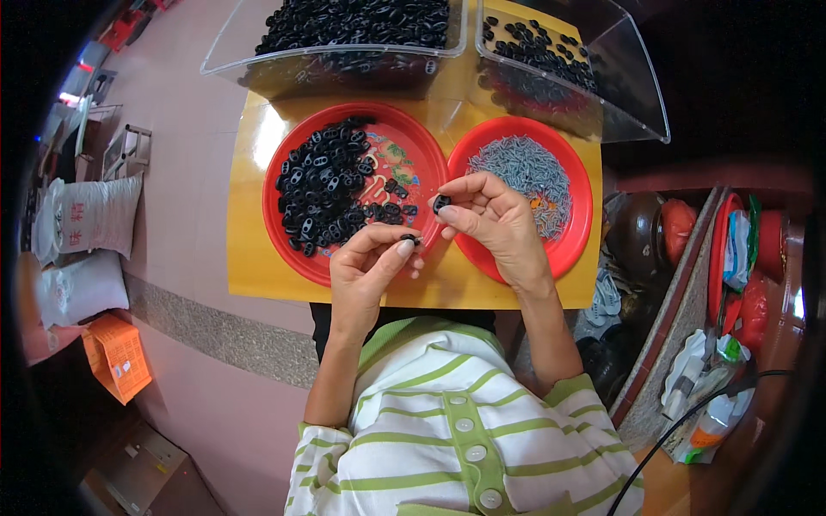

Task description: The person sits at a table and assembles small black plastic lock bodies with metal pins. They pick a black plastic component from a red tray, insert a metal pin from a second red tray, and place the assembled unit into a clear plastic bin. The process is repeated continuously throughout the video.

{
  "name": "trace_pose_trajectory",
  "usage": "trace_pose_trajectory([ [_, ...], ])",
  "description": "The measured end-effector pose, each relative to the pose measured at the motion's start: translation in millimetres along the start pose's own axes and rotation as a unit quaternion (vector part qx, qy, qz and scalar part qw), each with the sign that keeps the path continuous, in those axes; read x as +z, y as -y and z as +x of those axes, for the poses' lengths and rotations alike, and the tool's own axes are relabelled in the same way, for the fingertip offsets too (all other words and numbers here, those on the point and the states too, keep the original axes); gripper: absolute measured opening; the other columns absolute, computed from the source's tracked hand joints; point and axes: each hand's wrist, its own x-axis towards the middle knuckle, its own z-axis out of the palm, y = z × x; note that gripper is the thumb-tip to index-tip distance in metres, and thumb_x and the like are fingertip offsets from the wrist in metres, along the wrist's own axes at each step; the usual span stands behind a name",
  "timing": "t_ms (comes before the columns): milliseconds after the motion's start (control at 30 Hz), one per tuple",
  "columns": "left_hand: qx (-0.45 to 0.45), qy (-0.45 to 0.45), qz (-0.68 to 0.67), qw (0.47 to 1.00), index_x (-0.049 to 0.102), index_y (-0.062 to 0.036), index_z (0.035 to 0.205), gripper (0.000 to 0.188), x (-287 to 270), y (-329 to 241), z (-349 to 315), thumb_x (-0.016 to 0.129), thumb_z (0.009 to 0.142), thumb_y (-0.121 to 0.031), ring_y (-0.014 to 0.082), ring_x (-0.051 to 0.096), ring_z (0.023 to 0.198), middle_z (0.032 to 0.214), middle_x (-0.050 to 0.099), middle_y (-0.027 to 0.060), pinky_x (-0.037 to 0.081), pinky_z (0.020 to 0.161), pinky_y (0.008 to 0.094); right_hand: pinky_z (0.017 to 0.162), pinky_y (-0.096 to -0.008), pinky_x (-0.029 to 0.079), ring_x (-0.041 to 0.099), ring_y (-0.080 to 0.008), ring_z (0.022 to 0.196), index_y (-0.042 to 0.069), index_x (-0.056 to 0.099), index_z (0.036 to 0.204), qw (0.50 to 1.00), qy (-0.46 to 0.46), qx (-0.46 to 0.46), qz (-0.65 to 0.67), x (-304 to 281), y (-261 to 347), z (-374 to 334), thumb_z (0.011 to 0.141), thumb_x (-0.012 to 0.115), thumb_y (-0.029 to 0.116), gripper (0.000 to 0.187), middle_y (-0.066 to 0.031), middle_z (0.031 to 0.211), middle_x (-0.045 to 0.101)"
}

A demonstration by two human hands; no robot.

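Between the thumb and fingers of my left hand (374, 267) is a small black plastic part (410, 238), held over the near right rim of a red tray (274, 225). My right hand (495, 219) pinches another black oval part (440, 204) where the two red trays meet. Many black oval parts with two holes (320, 181) are heaped on the left side of that tray; a few lie loose on its patterned bottom. Grey screws (527, 163) fill much of the smaller red tray (582, 236), partly hidden behind my right hand.
Two clear plastic bins, one (335, 53) heaped with black parts and one (632, 103) partly filled, stand at the table's (249, 275) far side. White sacks (95, 215) and an orange bag (118, 357) sit at left. Jars (637, 228) and packets (705, 391) crowd the right, near a black cable (680, 421).
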Motion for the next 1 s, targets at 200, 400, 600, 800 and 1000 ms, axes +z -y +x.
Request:
trace_pose_trajectory([
  [200,-0.007,-0.024,0.034,0.999,0.061,0.0021,0.097,0.012,12,-8,8,0.059,0.087,-0.004,0.0105,0.061,0.071,0.083,0.065,0.0068,0.049,0.063,0.0224,0.075,-0.0222,0.05,0.06,-0.0099,0.081,0.0,0.058,0.104,1.0,-0.007,-0.025,0.006,-2,-2,-6,0.081,0.064,-0.002,0.024,-0.0062,0.095,0.062],
  [400,0.003,-0.016,0.069,0.998,0.061,0.0024,0.097,0.012,16,-11,12,0.059,0.087,-0.005,0.0092,0.06,0.071,0.082,0.064,0.0058,0.049,0.064,0.0214,0.073,-0.0215,0.049,0.06,-0.0089,0.081,0.0,0.062,0.099,1.0,0.01,0.002,-0.002,-13,-1,-10,0.081,0.064,-0.002,0.019,-0.0044,0.092,0.063],
  [600,-0.004,-0.008,0.087,0.996,0.061,0.0025,0.097,0.012,16,-11,13,0.059,0.087,-0.005,0.0087,0.06,0.071,0.081,0.064,0.0047,0.049,0.064,0.0206,0.069,-0.0212,0.05,0.059,-0.0086,0.084,0.001,0.062,0.1,1.0,0.014,0.009,-0.006,-12,0,-10,0.082,0.063,0.0,0.018,-0.0035,0.093,0.063],
  [800,-0.011,-0.01,0.096,0.995,0.061,0.0023,0.096,0.012,16,-12,12,0.06,0.087,-0.004,0.0079,0.059,0.07,0.08,0.063,0.0035,0.048,0.064,0.0201,0.07,-0.0207,0.049,0.057,-0.007,0.084,0.002,0.061,0.102,0.999,0.024,-0.002,-0.039,-10,-2,-9,0.085,0.061,0.003,0.017,-0.0022,0.097,0.061],
  [1000,0.004,-0.009,0.161,0.987,0.06,0.0028,0.095,0.012,19,-13,11,0.06,0.087,-0.005,0.005,0.057,0.069,0.08,0.062,0.0017,0.046,0.061,0.0176,0.071,-0.0202,0.047,0.057,-0.0078,0.082,0.002,0.063,0.101,0.989,0.028,-0.063,-0.13,-9,-4,-9,0.084,0.061,0.004,0.017,-0.0018,0.095,0.059],
])
